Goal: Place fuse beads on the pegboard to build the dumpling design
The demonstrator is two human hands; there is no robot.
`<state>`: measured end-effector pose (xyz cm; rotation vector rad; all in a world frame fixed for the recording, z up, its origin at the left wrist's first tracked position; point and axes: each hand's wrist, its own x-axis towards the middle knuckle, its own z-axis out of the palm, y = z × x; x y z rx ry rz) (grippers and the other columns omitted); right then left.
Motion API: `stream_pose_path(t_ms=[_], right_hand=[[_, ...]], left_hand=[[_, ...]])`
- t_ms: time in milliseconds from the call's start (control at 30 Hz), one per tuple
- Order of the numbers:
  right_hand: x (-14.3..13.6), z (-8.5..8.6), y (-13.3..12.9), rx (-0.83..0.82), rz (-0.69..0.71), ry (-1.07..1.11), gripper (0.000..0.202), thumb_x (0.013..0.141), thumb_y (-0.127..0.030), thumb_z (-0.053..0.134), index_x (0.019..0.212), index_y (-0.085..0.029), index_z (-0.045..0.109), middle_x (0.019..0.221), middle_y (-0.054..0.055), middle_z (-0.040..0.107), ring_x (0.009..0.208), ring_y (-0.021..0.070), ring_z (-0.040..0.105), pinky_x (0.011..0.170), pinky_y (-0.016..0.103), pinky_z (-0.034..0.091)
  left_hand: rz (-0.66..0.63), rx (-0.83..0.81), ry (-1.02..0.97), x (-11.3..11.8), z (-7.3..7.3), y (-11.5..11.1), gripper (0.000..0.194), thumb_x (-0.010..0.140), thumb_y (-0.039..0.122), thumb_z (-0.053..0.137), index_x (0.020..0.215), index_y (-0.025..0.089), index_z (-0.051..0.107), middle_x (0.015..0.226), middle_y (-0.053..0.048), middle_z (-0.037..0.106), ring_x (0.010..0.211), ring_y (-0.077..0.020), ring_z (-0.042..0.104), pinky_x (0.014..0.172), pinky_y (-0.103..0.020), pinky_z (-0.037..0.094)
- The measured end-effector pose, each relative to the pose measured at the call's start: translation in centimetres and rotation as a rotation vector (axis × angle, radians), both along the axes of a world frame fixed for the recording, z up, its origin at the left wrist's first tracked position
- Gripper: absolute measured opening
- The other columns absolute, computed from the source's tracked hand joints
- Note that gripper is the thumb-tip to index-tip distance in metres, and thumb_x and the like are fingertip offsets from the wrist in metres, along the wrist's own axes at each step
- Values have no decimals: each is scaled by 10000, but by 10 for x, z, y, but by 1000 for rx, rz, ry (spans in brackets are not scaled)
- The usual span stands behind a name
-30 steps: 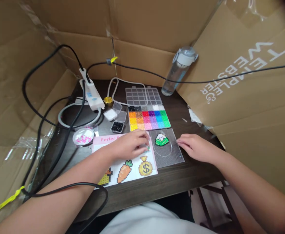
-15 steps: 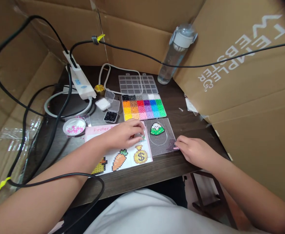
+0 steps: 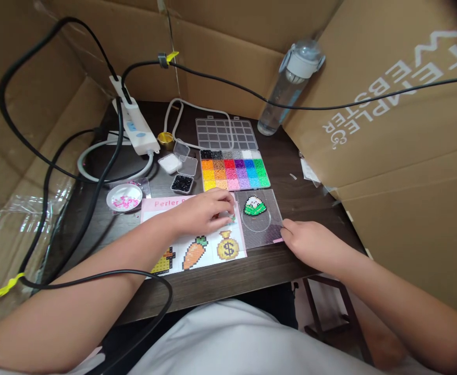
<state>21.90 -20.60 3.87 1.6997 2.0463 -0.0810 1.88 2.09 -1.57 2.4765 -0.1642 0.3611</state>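
Note:
A clear pegboard [image 3: 267, 235] lies on the dark table, with a green and white bead figure [image 3: 255, 206] on its upper part. My right hand [image 3: 300, 237] pinches the board's right edge near the lower corner. Over the upper right of the printed pattern sheet [image 3: 181, 208] rests my left hand [image 3: 208, 212], its fingers curled beside the board's left edge; what lies beneath those fingertips is mostly hidden. A carrot and a money bag show on the sheet. Behind the hands stands an open bead box [image 3: 236, 171] of many colours.
Small boxes of white beads [image 3: 170, 163] and black beads [image 3: 182, 183], a white dish [image 3: 124, 198] of pink beads, and a gold cup [image 3: 165, 139] stand to the left. A power strip [image 3: 138, 127], looping black cables and a water bottle [image 3: 285, 88] are farther back; cardboard walls surround the table.
The whole view has shifted slightly. My right-hand fingers have moved a little along the board's edge, and a pink strip at its lower right corner shows more clearly. My left hand stays over the sheet.

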Motion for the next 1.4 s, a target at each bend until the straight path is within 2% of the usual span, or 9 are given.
stream_pose_path(t_ms=[200, 400, 600, 800, 933, 1033, 1133, 1267, 1400], right_hand=[[2, -7, 1, 3, 18, -29, 163, 870, -45, 502, 785, -134, 608, 852, 112, 632, 621, 215, 635, 513, 315, 313], [4, -7, 1, 2, -56, 7, 155, 918, -127, 499, 805, -146, 604, 879, 94, 630, 603, 195, 620, 506, 315, 290], [12, 4, 1, -10, -106, 146, 179, 941, -137, 463, 857, -143, 621, 880, 70, 631, 600, 142, 581, 540, 295, 306], [31, 9, 15, -93, -76, 407, 200, 930, -140, 463, 862, -157, 651, 891, 63, 659, 763, 164, 621, 660, 270, 403], [40, 9, 17, -87, -34, 473, 221, 937, -151, 460, 895, -167, 676, 880, 57, 668, 758, 160, 617, 676, 272, 413], [40, 8, 14, -54, 42, 433, 243, 929, -126, 452, 909, -165, 691, 858, 58, 666, 706, 147, 598, 640, 270, 389], [37, 8, 11, -23, 135, 306, 253, 928, -100, 445, 871, -155, 685, 801, 53, 648, 630, 135, 553, 594, 273, 341], [31, 7, 7, -8, 236, 126, 192, 927, -96, 482, 887, -141, 664, 788, 49, 636, 572, 139, 520, 554, 284, 282], [26, 5, 6, 9, 319, 47, 165, 938, -124, 496, 842, -135, 630, 782, 60, 626, 547, 152, 521, 528, 297, 265]], left_hand=[[1, -6, 9, -1, 2, -1, 154, 901, 224, 528, 929, 170, 669, 1099, -101, 619, 1034, -204, 588, 910, -352, 490], [8, -13, 30, -1, 4, -1, 156, 898, 213, 526, 947, 174, 668, 1086, -96, 618, 1021, -203, 587, 910, -358, 492], [10, -25, 18, -1, 2, -1, 147, 887, 205, 541, 950, 174, 670, 1090, -98, 619, 1013, -201, 593, 901, -353, 494], [10, -4, 14, -1, 1, -1, 162, 906, 231, 524, 933, 174, 673, 1107, -104, 618, 1042, -205, 584, 921, -356, 486], [2, -5, 9, 0, 0, -1, 163, 901, 228, 528, 945, 172, 675, 1101, -101, 622, 1035, -204, 586, 918, -354, 484], [1, -10, -3, 1, -1, 0, 163, 901, 225, 529, 954, 176, 676, 1090, -100, 625, 1013, -201, 593, 896, -347, 486], [-1, -15, -3, 1, -2, 0, 167, 904, 225, 524, 956, 183, 677, 1093, -101, 624, 1014, -202, 592, 893, -346, 484], [-1, -19, 8, 0, -1, -1, 174, 907, 234, 519, 958, 177, 676, 1102, -105, 614, 1017, -203, 590, 904, -348, 484], [3, -16, 17, 0, -1, -1, 176, 910, 237, 515, 961, 177, 672, 1111, -102, 607, 1026, -202, 584, 915, -347, 480]])
